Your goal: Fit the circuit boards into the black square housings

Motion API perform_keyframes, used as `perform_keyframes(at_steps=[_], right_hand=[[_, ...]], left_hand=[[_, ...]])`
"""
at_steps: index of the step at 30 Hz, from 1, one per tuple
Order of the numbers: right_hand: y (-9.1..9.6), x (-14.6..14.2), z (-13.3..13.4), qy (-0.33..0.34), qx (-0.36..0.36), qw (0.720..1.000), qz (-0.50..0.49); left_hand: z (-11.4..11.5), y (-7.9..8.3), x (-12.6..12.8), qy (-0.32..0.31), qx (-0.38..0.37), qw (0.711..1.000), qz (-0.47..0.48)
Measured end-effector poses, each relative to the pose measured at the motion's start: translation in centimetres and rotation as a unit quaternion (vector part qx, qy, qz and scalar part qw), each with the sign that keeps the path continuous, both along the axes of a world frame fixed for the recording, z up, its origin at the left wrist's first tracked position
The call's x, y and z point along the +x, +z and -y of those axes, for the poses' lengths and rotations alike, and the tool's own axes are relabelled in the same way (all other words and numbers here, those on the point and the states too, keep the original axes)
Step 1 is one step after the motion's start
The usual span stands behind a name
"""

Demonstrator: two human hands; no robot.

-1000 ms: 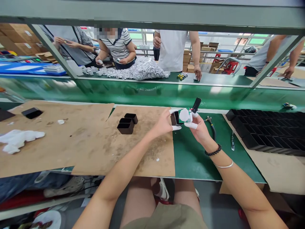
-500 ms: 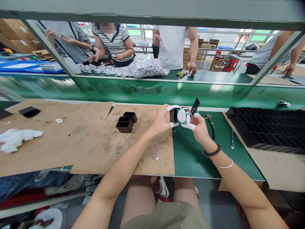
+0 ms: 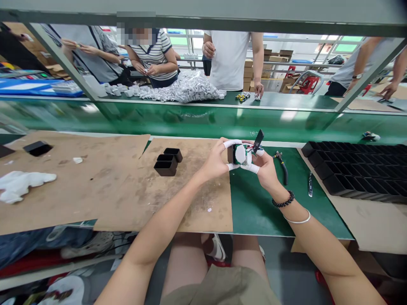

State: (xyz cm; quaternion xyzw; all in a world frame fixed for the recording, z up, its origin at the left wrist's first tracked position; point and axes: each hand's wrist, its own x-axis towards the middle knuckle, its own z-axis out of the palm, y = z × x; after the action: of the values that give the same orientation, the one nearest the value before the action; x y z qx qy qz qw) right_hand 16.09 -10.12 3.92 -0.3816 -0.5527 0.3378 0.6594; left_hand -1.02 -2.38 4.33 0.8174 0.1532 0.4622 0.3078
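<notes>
My left hand (image 3: 219, 159), with white finger covers, grips a black box-shaped housing (image 3: 230, 154) between thumb and fingers. In my right hand (image 3: 262, 164), also with covered fingertips, is a green circuit board assembly (image 3: 241, 154) with a white round part on its face. The board's left edge meets the open side of the housing and sits partly in it. A flat black piece (image 3: 258, 141) on thin wires sticks up above my right fingers. Both hands are closed, held over the right edge of the brown cardboard.
Several open black housings (image 3: 166, 165) stand on the cardboard (image 3: 121, 186). Cutting pliers (image 3: 282, 167) and a small knife-like tool (image 3: 310, 184) lie on the green mat. Rows of black housings (image 3: 359, 169) fill the right. Co-workers stand beyond the ledge by a pile of white parts (image 3: 190, 87).
The circuit board has moved left, closer into the housing, and the gap between them has narrowed. My right hand has shifted slightly left with it.
</notes>
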Motion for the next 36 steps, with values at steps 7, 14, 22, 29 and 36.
perform_keyframes(at_steps=[7,14,22,29,36], right_hand=[[-0.09,-0.08,0.01,-0.004,-0.006,1.000,-0.005],[0.38,-0.28,0.30,-0.018,-0.007,1.000,0.009],[0.31,-0.30,0.36,-0.014,0.000,1.000,0.007],[0.36,-0.31,0.50,-0.013,-0.002,1.000,0.011],[0.27,-0.38,0.51,-0.026,0.013,0.999,0.038]], left_hand=[[0.15,0.14,-0.02,-0.015,-0.008,1.000,0.005],[0.12,0.11,0.12,-0.010,0.004,1.000,0.011],[0.27,0.21,0.01,-0.004,0.010,1.000,0.000],[0.25,0.19,0.03,-0.006,0.004,1.000,0.002],[-0.04,-0.01,0.02,-0.008,0.017,1.000,0.012]])
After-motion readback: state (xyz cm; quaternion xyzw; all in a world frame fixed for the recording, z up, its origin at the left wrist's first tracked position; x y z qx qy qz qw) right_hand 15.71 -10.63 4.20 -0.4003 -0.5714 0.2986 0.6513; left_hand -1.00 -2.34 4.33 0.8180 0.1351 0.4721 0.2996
